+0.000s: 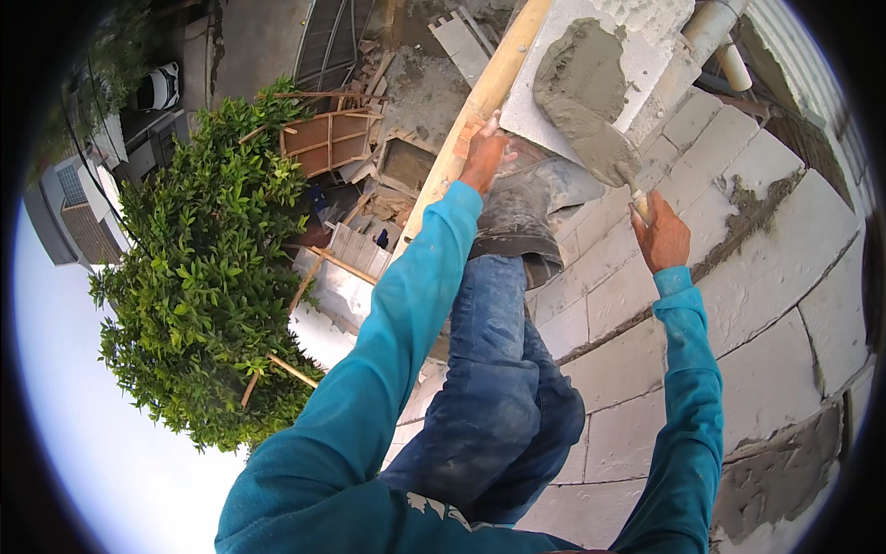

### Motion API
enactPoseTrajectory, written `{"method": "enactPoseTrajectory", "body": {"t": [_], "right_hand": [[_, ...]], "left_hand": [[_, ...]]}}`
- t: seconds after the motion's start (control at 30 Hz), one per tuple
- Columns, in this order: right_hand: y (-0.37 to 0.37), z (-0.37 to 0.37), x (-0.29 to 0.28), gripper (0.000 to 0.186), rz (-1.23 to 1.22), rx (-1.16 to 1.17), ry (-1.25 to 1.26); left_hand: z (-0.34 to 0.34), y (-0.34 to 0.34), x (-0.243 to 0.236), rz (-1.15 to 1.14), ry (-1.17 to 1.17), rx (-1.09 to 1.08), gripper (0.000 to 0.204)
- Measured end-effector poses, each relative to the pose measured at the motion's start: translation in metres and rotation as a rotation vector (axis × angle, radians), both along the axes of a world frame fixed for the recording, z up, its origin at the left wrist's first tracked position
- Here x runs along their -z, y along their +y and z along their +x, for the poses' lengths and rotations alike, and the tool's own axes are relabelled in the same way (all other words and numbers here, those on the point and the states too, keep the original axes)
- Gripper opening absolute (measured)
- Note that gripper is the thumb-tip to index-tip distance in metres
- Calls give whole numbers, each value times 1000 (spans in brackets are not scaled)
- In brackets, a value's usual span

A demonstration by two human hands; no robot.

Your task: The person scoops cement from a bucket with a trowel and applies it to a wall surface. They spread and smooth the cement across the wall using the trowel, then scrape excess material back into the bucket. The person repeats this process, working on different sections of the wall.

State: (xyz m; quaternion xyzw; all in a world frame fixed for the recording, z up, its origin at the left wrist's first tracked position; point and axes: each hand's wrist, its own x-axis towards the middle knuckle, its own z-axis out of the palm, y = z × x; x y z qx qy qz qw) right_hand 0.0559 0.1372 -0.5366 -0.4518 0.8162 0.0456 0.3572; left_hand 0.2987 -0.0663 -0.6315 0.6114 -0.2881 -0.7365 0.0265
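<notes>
Well left of the left hand [484,159], we note a leafy green tree [203,286]. Closer to that hand, same side: a brown timber-framed panel [330,143]. Ahead and left of it, we log a barred metal frame [323,46]; much farther out that way, a white car [164,86]. Ahead and right of the right hand [663,240], we record a short pale pipe [734,66], then a ribbed sheet [833,65] past it.
</notes>
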Motion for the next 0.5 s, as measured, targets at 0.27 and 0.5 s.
{"method": "enactPoseTrajectory", "body": {"t": [0.27,0.5], "right_hand": [[-38,1,52,28,-66,-216,283],[-122,-98,52,36,-23,15,304]], "left_hand": [[-4,-3,-3,-7,-15,124,73],[-2,-6,2,-156,-108,295,73]]}}
